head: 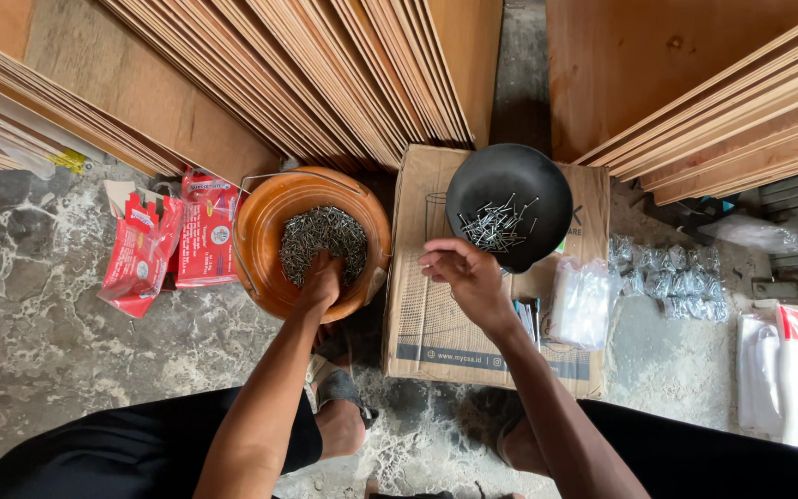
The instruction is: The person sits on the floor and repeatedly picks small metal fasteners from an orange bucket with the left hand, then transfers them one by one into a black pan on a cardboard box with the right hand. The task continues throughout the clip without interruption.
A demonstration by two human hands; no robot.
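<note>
My left hand [322, 280] is dug into a heap of small grey nails [323, 236] in an orange bucket [265, 226], its fingers closed among them. My right hand [462, 273] hovers over a cardboard box [436, 319], fingers loosely curled, just left of and below a black round pan [510, 185] that sits on the box. The pan holds a small scatter of nails [496, 226]. I cannot tell whether the right hand holds any nails.
Red packets [173, 240] lie left of the bucket. Small clear bags of nails [671, 277] and empty plastic bags [579, 300] lie right of the box. White sacks [791, 374] sit far right. Plywood sheets [325, 74] lean behind. My knees are at the bottom.
</note>
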